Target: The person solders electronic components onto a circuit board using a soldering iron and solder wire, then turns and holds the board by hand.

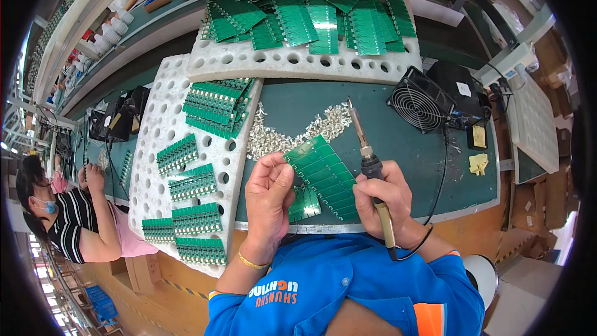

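Note:
My left hand (268, 194) pinches the left edge of a green circuit board panel (320, 174), which is tilted over the near edge of the table. A soldering iron (362, 137) is in my right hand (387, 198), its metal tip pointing up and away. The fingers of that hand also seem to touch the panel's right edge. Partly hidden under the panel is another green board (305, 204). Just beyond lies a loose heap of small whitish parts (295, 135) on the green tabletop (298, 101).
White foam sheets with holes (165, 96) (261, 62) carry boards with parts at left and a pile of panels (305, 12) at the back. At right stand a black fan (420, 102), a dark box (459, 90) and yellow sponges (478, 163). A cable (445, 168) runs beside my right arm. Another person (81, 218) sits left.

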A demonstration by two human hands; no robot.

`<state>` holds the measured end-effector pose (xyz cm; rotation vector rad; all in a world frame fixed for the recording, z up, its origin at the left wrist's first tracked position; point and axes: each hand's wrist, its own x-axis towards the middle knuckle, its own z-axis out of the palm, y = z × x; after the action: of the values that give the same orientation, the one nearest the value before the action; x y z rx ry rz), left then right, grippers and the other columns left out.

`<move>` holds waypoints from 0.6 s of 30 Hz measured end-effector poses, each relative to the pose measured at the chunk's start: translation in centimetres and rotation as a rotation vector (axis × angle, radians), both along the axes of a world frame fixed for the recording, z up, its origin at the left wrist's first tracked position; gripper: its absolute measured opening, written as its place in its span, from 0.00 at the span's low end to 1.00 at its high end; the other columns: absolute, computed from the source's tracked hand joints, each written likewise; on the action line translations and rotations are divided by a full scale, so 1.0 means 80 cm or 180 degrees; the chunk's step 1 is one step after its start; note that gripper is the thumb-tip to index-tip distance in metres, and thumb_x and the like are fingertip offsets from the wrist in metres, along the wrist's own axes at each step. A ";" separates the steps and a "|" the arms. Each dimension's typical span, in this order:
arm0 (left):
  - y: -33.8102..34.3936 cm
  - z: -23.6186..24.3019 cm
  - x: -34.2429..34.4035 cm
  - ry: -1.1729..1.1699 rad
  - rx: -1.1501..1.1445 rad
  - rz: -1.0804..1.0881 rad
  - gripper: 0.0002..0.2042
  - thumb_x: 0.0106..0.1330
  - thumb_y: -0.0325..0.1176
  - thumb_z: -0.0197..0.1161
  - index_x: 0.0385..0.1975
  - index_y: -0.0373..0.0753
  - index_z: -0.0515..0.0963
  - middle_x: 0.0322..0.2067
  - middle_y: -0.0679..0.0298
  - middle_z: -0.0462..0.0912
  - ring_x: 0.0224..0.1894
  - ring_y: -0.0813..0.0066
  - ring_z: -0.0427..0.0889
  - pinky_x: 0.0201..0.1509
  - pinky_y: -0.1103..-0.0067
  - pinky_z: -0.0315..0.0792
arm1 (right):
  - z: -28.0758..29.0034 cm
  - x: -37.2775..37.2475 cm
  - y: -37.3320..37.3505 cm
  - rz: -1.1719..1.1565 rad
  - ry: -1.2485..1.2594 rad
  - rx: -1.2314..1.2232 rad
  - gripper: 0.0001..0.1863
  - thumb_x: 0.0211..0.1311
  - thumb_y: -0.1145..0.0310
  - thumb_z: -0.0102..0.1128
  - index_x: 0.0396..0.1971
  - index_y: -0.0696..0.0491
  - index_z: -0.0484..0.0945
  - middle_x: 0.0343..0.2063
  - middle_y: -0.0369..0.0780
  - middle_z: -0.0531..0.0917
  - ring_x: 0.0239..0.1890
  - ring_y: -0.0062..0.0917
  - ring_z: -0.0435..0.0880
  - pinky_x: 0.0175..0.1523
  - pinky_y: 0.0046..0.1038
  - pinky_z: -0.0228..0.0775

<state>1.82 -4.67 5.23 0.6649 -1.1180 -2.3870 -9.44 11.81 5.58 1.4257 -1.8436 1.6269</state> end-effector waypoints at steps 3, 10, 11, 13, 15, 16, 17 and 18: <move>-0.002 -0.001 -0.002 -0.0045 -0.0036 0.0041 0.12 0.68 0.26 0.62 0.49 0.40 0.73 0.32 0.73 0.80 0.20 0.95 0.63 0.18 0.91 0.52 | -0.001 -0.001 -0.001 0.0016 0.0001 0.0036 0.18 0.52 0.86 0.65 0.43 0.55 0.76 0.32 0.44 0.78 0.27 0.26 0.77 0.29 0.24 0.72; 0.003 -0.003 0.001 -0.0211 -0.0060 0.0031 0.14 0.68 0.26 0.62 0.53 0.38 0.74 0.34 0.72 0.81 0.20 0.95 0.63 0.18 0.91 0.52 | 0.003 -0.005 -0.003 0.0032 -0.0004 -0.0040 0.20 0.49 0.88 0.64 0.43 0.55 0.77 0.33 0.45 0.78 0.26 0.27 0.77 0.28 0.25 0.72; 0.004 -0.002 0.001 -0.0240 -0.0061 -0.0005 0.13 0.69 0.26 0.62 0.52 0.37 0.74 0.34 0.72 0.81 0.20 0.94 0.63 0.18 0.91 0.52 | 0.004 -0.005 -0.003 -0.0008 -0.0024 -0.0051 0.20 0.49 0.88 0.64 0.43 0.55 0.77 0.33 0.45 0.78 0.26 0.27 0.77 0.28 0.25 0.72; 0.007 -0.002 0.001 -0.0287 -0.0077 -0.0080 0.12 0.69 0.26 0.62 0.51 0.36 0.75 0.34 0.72 0.81 0.20 0.94 0.63 0.18 0.91 0.52 | 0.007 -0.006 -0.004 -0.0061 0.0022 0.0125 0.19 0.57 0.84 0.64 0.45 0.50 0.72 0.28 0.41 0.77 0.26 0.27 0.75 0.28 0.25 0.68; 0.009 -0.005 0.002 -0.0292 -0.0072 -0.0195 0.11 0.69 0.26 0.62 0.49 0.36 0.76 0.33 0.72 0.80 0.20 0.94 0.63 0.18 0.91 0.52 | 0.006 -0.007 -0.006 -0.0091 0.0010 0.0088 0.19 0.57 0.84 0.64 0.45 0.50 0.73 0.28 0.41 0.77 0.26 0.27 0.75 0.28 0.25 0.69; 0.009 -0.010 0.005 -0.0307 -0.0011 -0.0230 0.10 0.69 0.27 0.62 0.48 0.36 0.76 0.32 0.72 0.80 0.20 0.94 0.63 0.18 0.91 0.53 | 0.005 -0.008 -0.006 -0.0071 0.0021 0.0065 0.19 0.56 0.85 0.64 0.45 0.51 0.73 0.29 0.42 0.77 0.26 0.27 0.76 0.28 0.25 0.69; 0.010 -0.009 0.006 -0.0319 -0.0020 -0.0255 0.10 0.69 0.27 0.62 0.48 0.36 0.76 0.32 0.72 0.80 0.20 0.94 0.63 0.18 0.91 0.53 | 0.005 -0.008 -0.007 -0.0097 0.0009 0.0058 0.19 0.56 0.85 0.64 0.45 0.51 0.73 0.29 0.42 0.77 0.26 0.27 0.76 0.28 0.25 0.69; 0.011 -0.009 0.005 -0.0376 -0.0028 -0.0299 0.09 0.69 0.27 0.62 0.47 0.36 0.76 0.31 0.73 0.80 0.20 0.94 0.63 0.18 0.91 0.53 | 0.005 -0.008 -0.007 -0.0111 -0.0001 0.0024 0.19 0.56 0.85 0.64 0.44 0.52 0.73 0.29 0.42 0.78 0.26 0.27 0.75 0.28 0.25 0.69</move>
<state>2.25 -3.78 4.47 0.7751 -1.2330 -2.4470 -10.10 11.21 5.94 1.3885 -1.8663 1.6054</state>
